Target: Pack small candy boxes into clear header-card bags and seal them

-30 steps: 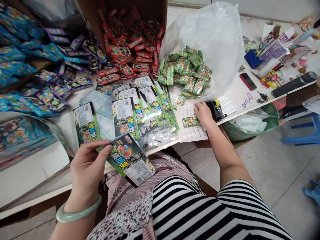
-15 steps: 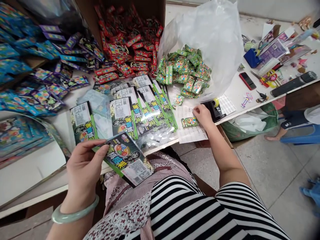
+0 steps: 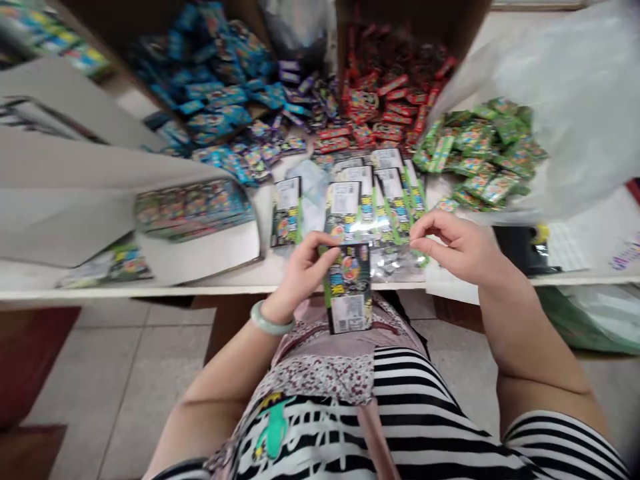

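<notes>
My left hand pinches the top left corner of a black and green printed packet, which hangs tilted slightly over the table's front edge. A white label with a barcode shows near the packet's lower end. To its right, my right hand is closed, thumb and forefinger together; whatever is between the fingertips is too small to make out. Behind both hands lie several similar packets, overlapping in a row, with one more packet apart on the left. A white sheet is partly hidden under my right forearm.
Green candy packs lie piled on a clear plastic bag at right. Red packs, purple packs and blue packs fill the back. An open white box with printed cards stands left. A black tape dispenser sits right.
My right hand has left the white sheet and come toward the packet in my left hand. That packet is now more upright. The view has swung left.
</notes>
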`<state>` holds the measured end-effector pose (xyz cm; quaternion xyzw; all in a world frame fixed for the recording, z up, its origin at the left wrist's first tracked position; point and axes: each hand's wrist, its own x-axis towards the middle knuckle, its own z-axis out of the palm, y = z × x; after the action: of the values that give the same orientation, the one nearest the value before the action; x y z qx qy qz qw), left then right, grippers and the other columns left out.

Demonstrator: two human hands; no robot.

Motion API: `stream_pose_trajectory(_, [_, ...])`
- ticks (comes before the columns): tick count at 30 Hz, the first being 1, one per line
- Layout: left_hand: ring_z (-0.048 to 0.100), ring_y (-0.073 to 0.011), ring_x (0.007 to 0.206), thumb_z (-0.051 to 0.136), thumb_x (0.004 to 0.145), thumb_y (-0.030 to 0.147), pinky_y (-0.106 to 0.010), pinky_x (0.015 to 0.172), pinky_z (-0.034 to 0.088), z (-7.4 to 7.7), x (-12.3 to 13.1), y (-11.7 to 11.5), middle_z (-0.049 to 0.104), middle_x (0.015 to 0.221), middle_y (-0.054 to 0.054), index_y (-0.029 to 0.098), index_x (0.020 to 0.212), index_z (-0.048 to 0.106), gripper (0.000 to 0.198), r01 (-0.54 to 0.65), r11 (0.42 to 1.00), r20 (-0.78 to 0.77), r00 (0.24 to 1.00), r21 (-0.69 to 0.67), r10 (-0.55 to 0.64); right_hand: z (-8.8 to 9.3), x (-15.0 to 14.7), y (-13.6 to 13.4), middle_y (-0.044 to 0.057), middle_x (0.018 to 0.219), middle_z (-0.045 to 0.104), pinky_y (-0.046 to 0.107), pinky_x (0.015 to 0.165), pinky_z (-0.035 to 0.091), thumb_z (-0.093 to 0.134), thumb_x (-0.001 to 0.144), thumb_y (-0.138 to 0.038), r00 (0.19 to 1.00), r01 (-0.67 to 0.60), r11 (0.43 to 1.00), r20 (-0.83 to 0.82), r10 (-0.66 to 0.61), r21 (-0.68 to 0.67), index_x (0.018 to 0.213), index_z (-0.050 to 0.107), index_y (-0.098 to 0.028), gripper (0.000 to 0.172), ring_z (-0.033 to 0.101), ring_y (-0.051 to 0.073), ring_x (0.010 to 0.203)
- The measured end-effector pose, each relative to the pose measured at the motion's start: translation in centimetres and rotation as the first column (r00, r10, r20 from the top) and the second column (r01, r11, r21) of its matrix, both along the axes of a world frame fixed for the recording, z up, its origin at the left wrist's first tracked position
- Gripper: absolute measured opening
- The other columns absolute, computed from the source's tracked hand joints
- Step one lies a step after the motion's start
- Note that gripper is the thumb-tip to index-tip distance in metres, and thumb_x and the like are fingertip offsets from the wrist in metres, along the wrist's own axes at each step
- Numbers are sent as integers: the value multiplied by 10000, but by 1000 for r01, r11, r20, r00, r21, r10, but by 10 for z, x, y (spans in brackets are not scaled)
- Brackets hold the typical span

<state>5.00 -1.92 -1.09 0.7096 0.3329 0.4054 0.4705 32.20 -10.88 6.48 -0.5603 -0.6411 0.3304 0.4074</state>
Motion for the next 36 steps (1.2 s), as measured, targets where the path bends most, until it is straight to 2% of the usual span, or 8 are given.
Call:
stream_pose_trajectory(4, [590, -153, 835, 631, 917, 304, -283, 768, 472, 8, -2, -4, 645, 878, -14, 216, 927, 629, 88, 49, 999, -3, 999, -15, -50, 23, -55, 51, -1, 780, 638, 315, 692, 435, 639, 868, -252, 959, -262, 964, 96, 265, -43, 801, 608, -231, 77, 573, 178, 732])
stream_pose_trajectory(9, [589, -155, 888, 563, 937, 267, -286, 822, 480, 9, -11, -3, 632, 930, -16, 204, 948, 594, 71, 56, 996, 10, 998, -63, -56, 20, -75, 83, -2, 765, 639, 297, 681, 403, 606, 863, -224, 886, -337, 908, 244, 395, -248, 805, 572, -210, 69, 570, 168, 730])
stream_pose_trajectory(18, [576, -154, 857, 521, 996, 425, -285, 811, 485, 3, -8, 3, 613, 896, -15, 200, 929, 570, 239, 51, 997, 27, 998, -56, -50, 12, -83, 90, -15, 715, 618, 281, 639, 405, 588, 854, -265, 880, -283, 902, 286, 380, -327, 796, 548, -214, 87, 562, 151, 674])
stream_pose_trajectory(22, [577, -140, 838, 616, 947, 489, -265, 793, 475, -1, -4, 2, 611, 881, -7, 193, 919, 566, 302, 50, 999, 54, 997, -19, -49, 10, -83, 91, -14, 708, 608, 279, 616, 388, 590, 860, -272, 874, -273, 899, 301, 380, -343, 783, 550, -212, 105, 553, 147, 662])
stream_pose_trajectory(30, [589, -130, 846, 683, 913, 331, -262, 798, 476, -10, 4, 2, 605, 892, 2, 195, 930, 523, 210, -46, 994, 63, 997, 95, 40, 2, -85, 96, -12, 717, 608, 270, 605, 380, 644, 784, -245, 931, -171, 884, 223, 290, -436, 752, 570, -212, 87, 540, 146, 672])
stream_pose_trajectory(31, [596, -135, 867, 689, 908, 334, -268, 811, 484, -11, 4, 2, 605, 915, -4, 197, 958, 519, 224, -45, 994, 71, 997, 98, 38, -2, -85, 98, -13, 718, 603, 265, 600, 383, 666, 763, -262, 950, -161, 851, 155, 271, -499, 760, 574, -212, 105, 537, 145, 673])
stream_pose_trajectory(33, [618, -154, 936, 708, 894, 354, -289, 845, 506, -12, 0, -4, 618, 1000, -33, 198, 1056, 513, 297, -26, 999, 89, 996, 46, 22, -7, -86, 99, -21, 697, 578, 251, 565, 380, 707, 715, -317, 976, -182, 719, -37, 213, -671, 765, 567, -215, 180, 526, 141, 646])
stream_pose_trajectory(36, [659, -192, 966, 723, 882, 405, -324, 826, 551, -11, -14, -19, 649, 1083, -78, 191, 1213, 510, 448, 174, 970, 133, 979, -171, -152, -11, -88, 96, -26, 657, 556, 234, 502, 370, 764, 620, -404, 959, -279, 496, -263, 104, -822, 716, 553, -216, 299, 513, 137, 594])
